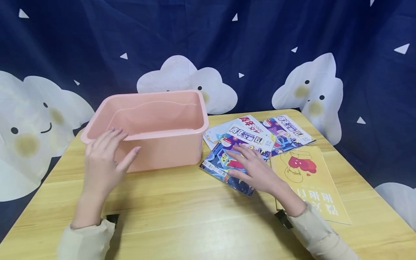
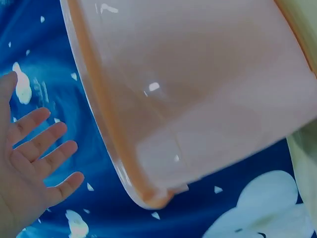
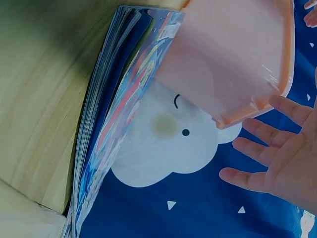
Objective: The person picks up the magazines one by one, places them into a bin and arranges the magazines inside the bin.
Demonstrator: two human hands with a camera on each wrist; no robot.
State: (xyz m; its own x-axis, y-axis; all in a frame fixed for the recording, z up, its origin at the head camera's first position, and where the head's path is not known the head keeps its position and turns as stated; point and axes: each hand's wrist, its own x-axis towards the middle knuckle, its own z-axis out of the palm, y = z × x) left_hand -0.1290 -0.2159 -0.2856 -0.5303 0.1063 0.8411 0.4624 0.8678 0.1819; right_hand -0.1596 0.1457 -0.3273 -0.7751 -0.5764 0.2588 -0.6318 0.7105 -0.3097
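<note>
Box (image 1: 165,151) stands at the far left of the counter (image 1: 182,216), with the left hand (image 1: 104,155) spread beside its near left corner, apart from it. Right of the box, the front magazine (image 1: 222,159) lies with its long axis running near left to far right, below the nearer right hand (image 1: 258,171), whose spread fingers hold nothing.

Head view bright; light apparently falls from above. I note pale glare on the near worktop (image 1: 195,234) and a soft-edged shadow beside the right forearm (image 1: 290,199). Wrist views dimmer, blue-tinged, soft in detail; small sharp highlights and broad shading mark the pink tub (image 2: 223,69).
</note>
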